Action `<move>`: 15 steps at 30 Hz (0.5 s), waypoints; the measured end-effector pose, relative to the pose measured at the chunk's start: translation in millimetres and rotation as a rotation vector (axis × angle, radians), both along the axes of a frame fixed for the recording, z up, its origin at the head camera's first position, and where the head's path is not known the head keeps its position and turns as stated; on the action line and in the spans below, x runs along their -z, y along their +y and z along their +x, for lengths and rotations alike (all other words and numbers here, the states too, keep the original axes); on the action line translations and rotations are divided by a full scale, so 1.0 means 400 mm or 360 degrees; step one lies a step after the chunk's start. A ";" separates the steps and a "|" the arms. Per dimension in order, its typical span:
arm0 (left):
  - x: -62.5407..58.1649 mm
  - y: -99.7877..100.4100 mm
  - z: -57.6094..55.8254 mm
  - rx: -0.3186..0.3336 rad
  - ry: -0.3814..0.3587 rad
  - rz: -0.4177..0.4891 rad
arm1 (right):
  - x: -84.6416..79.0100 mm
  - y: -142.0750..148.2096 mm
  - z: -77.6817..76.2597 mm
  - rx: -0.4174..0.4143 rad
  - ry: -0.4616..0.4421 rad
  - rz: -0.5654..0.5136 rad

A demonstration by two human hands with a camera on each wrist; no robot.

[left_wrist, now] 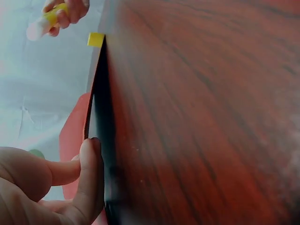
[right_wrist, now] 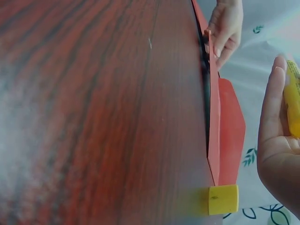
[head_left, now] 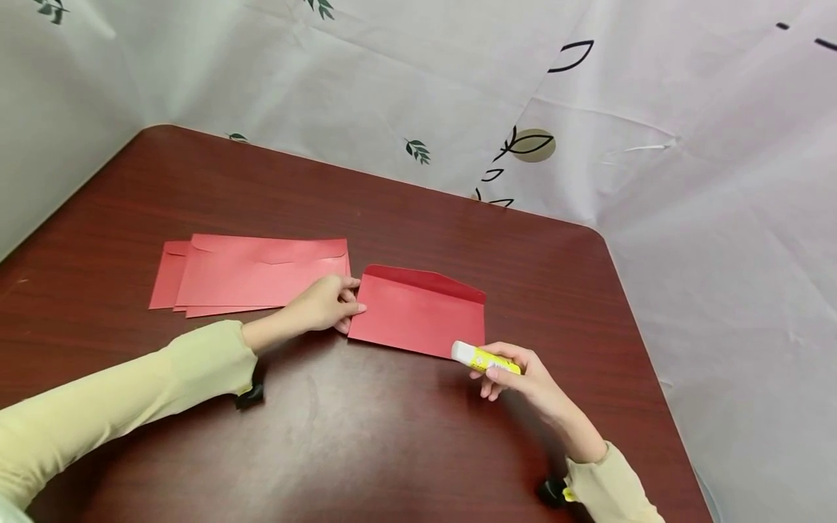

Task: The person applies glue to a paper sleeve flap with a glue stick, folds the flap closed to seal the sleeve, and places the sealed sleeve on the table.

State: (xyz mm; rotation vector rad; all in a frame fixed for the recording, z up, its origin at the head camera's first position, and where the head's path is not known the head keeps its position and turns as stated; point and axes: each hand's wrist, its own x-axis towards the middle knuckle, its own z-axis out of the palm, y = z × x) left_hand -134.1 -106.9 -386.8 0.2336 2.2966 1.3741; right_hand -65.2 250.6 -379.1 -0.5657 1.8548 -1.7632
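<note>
My left hand pinches the left edge of a red envelope between thumb and fingers. The envelope lies on the table with its long flap opened away from me; in the right wrist view the flap stands up beyond the body. In my right hand is a yellow glue stick with a white end, gripped between thumb and fingers. That white end points left, over the envelope's near right corner in the head view. A small yellow piece shows at the envelope's right end.
Several more red envelopes lie overlapped on the dark red wooden table, left of the held one. White patterned cloth hangs behind the table and along its sides. Black wrist devices sit under both cuffs.
</note>
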 end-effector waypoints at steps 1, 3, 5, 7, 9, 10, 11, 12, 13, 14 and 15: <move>-0.001 0.000 0.002 0.0003 0.0014 -0.0012 | 0.000 0.000 0.000 0.0002 0.0003 0.0003; -0.002 -0.002 0.008 0.0007 0.0055 -0.0053 | 0.000 0.000 -0.001 -0.0001 0.0016 0.0003; -0.008 -0.001 0.016 0.0009 0.0153 -0.0136 | -0.002 -0.001 -0.001 0.0002 0.0020 0.0004; -0.013 0.002 0.026 0.0029 0.0397 -0.0269 | -0.005 -0.004 -0.001 0.0019 0.0020 0.0017; -0.015 0.008 0.039 0.0051 0.0692 -0.0418 | -0.011 -0.008 -0.004 0.0043 0.0032 0.0040; -0.016 0.012 0.046 0.0074 0.0850 -0.0479 | -0.014 -0.011 -0.006 0.0062 0.0043 0.0058; -0.015 0.017 0.053 0.0113 0.1007 -0.0537 | -0.019 -0.014 -0.008 0.0084 0.0059 0.0087; -0.015 0.023 0.061 0.0161 0.1145 -0.0588 | -0.024 -0.017 -0.012 0.0106 0.0085 0.0117; -0.014 0.029 0.068 0.0235 0.1236 -0.0609 | -0.030 -0.020 -0.016 0.0131 0.0108 0.0151; -0.014 0.036 0.075 0.0326 0.1314 -0.0639 | -0.036 -0.024 -0.021 0.0160 0.0135 0.0191; -0.013 0.042 0.081 0.0430 0.1379 -0.0668 | -0.043 -0.028 -0.026 0.0187 0.0163 0.0236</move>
